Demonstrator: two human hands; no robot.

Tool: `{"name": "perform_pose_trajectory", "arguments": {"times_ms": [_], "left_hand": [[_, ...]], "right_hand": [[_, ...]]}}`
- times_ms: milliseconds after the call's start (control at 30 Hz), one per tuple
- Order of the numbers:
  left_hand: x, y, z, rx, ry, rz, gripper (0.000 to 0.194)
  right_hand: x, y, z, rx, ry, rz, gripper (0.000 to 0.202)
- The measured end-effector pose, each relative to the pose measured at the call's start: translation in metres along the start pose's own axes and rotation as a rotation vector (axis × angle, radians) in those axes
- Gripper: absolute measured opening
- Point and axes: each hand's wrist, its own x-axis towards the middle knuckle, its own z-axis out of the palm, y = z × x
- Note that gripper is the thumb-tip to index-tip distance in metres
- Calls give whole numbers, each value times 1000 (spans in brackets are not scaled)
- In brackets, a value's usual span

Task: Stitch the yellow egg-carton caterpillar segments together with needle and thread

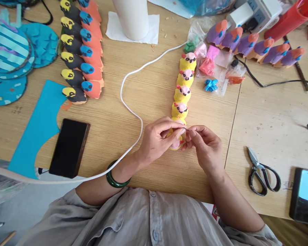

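Note:
My left hand (155, 140) and my right hand (206, 145) meet at the fingertips over the near end of a row of yellow clay-covered bumps (184, 80). Between them is a thin dark strand (186, 129), pinched at either end by thumb and finger; its material is too small to make out. Each far bump carries a pink face with black markings and red bits at the sides. The nearest ones are partly hidden under my left hand. Beyond the row lie bags of coloured clay (207, 65) and a blue clay lump (210, 85).
Scissors (258, 165) lie at right, beside a phone (305, 194). Another dark phone (69, 147) rests on blue card (38, 126) at left. A white cable (122, 89) crosses the table. Black-and-yellow (73, 59), orange-and-blue (92, 54) and purple (254, 43) rows stand farther off.

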Motion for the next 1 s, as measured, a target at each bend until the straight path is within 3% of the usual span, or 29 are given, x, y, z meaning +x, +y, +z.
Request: {"name": "perform_pose_trajectory", "arguments": {"times_ms": [300, 500, 700, 867, 1000], "left_hand": [[1, 4, -2, -15, -54, -31, 12], [2, 5, -1, -36, -50, -27, 11], [1, 2, -1, -11, -50, -41, 10], [0, 3, -1, -37, -77, -50, 9], [-1, 3, -1, -41, -81, -58, 9]], "right_hand": [[1, 1, 1, -40, 36, -36, 17], [0, -1, 1, -188, 48, -88, 22], [-6, 5, -2, -432, 74, -338, 5], [-8, 9, -4, -568, 51, -514, 23], [-8, 6, -3, -581, 20, -551, 27]]}}
